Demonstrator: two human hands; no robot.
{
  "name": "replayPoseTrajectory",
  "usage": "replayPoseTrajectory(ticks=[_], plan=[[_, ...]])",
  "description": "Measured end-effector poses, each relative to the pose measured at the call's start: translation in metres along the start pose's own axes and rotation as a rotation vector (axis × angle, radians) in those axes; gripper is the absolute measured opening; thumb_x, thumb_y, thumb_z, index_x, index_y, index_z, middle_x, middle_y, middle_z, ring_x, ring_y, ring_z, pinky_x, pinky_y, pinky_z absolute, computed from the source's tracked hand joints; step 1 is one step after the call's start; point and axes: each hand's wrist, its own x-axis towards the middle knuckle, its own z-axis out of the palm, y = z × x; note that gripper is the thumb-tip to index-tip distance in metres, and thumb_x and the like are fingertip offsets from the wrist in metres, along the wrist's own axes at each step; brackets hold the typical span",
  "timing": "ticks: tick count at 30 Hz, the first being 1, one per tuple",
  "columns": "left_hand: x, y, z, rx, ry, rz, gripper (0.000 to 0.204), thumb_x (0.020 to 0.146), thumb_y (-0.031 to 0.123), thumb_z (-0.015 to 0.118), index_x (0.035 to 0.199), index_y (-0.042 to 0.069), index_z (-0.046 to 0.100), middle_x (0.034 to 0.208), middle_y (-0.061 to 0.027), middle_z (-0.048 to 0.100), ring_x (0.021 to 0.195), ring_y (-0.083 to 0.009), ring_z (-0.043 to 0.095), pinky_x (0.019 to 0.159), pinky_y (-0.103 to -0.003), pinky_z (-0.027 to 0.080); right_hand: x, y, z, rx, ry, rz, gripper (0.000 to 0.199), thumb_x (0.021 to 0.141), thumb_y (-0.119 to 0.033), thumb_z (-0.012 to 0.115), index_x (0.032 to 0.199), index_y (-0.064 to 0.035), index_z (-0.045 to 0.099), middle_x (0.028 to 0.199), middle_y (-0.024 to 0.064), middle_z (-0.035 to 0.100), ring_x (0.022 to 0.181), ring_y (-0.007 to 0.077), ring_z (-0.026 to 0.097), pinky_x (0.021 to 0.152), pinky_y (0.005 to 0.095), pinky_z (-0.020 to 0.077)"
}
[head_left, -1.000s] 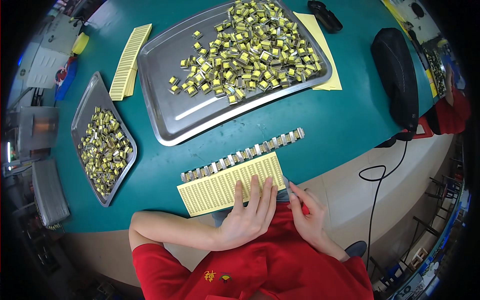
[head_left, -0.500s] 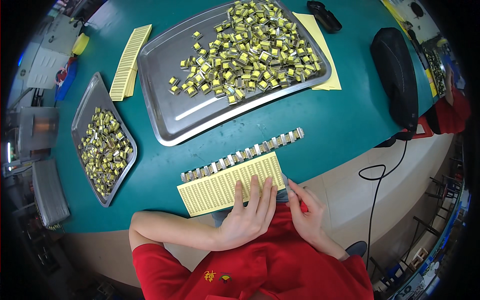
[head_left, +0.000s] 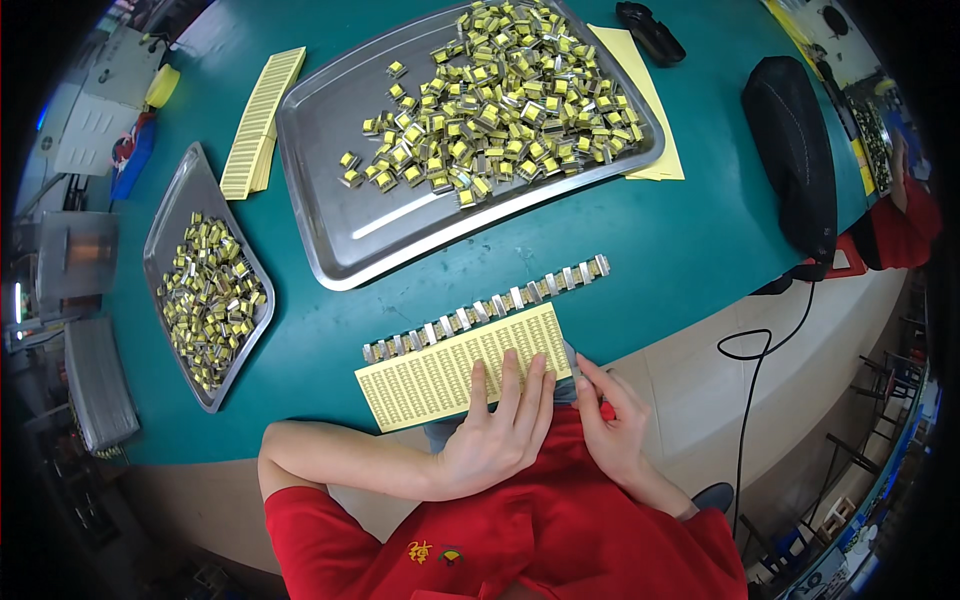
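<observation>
A yellow sheet of printed labels (head_left: pixel 430 385) lies at the table's near edge. My left hand (head_left: pixel 505 425) rests on it, fingers stretched and slightly spread, pressing the sheet flat. At the sheet's right end my right hand (head_left: pixel 617 420) is closed in a pinch on a thin grey blade-like piece (head_left: pixel 571 357), which touches or lies just beside the sheet's edge; most of it is hidden by the fingers. Just beyond the sheet, small transformers (head_left: pixel 497 304) with silver metal frames stand in a slanting row.
A large metal tray (head_left: pixel 330 190) holds many yellow-and-silver transformers; a smaller tray (head_left: pixel 258 325) of them stands left. A stack of label sheets (head_left: pixel 262 125) lies between. Yellow paper (head_left: pixel 650 120), a black object (head_left: pixel 650 35) and a black padded case (head_left: pixel 790 150) are to the right.
</observation>
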Motion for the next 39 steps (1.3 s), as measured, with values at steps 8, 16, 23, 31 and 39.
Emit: replayPoseTrajectory(ticks=[8,16,23,31,39], plan=[[0.0,0.0,0.0,0.005,0.006,-0.002,0.052,0.082,0.022,0.052,0.126,-0.006,0.06,0.136,-0.0275,0.054,0.116,-0.0446,0.058,0.093,-0.059,0.049,0.0,0.002,0.002,-0.005,0.013,-0.006,0.028,0.089,0.004,0.063,0.116,-0.0008,0.068,0.077,0.0091,0.064,0.064,0.017,0.06,0.06,0.0287,0.0495],[0.001,-0.002,-0.003,-0.012,0.012,0.003,0.05,0.082,0.021,0.054,0.124,-0.005,0.061,0.136,-0.0264,0.054,0.116,-0.0437,0.058,0.093,-0.057,0.05,0.002,0.001,0.002,-0.004,0.029,-0.028,0.028,0.09,0.004,0.063,0.117,-0.0015,0.068,0.075,0.008,0.062,0.061,0.016,0.058,0.058,0.0283,0.048],[0.006,-0.006,-0.006,-0.047,0.01,-0.005,0.047,0.08,0.017,0.056,0.122,-0.004,0.061,0.134,-0.0235,0.055,0.115,-0.0386,0.059,0.095,-0.047,0.051,0.004,0.004,0.002,-0.013,0.038,-0.081,0.028,0.089,0.004,0.064,0.116,-0.0011,0.068,0.074,0.0073,0.061,0.059,0.0153,0.056,0.056,0.0273,0.0469],[0.013,-0.006,0.008,-0.336,0.108,-0.159,0.037,0.077,0.012,0.061,0.11,-0.002,0.057,0.148,-0.0222,0.042,0.11,-0.0286,0.055,0.086,-0.036,0.044,0.004,0.004,0.002,0.016,0.025,-0.076,0.029,0.089,0.005,0.064,0.117,-0.0009,0.068,0.075,0.0085,0.062,0.06,0.0157,0.059,0.057,0.028,0.0488],[0.012,-0.003,0.013,-0.4,0.066,-0.146,0.027,0.079,0.014,0.058,0.101,0.0,0.055,0.152,-0.0211,0.039,0.115,-0.0284,0.053,0.092,-0.035,0.041,0.005,0.004,0.002,0.034,0.026,-0.062,0.027,0.09,0.004,0.063,0.117,-0.0007,0.068,0.076,0.0084,0.063,0.06,0.0151,0.06,0.056,0.0276,0.0496]])
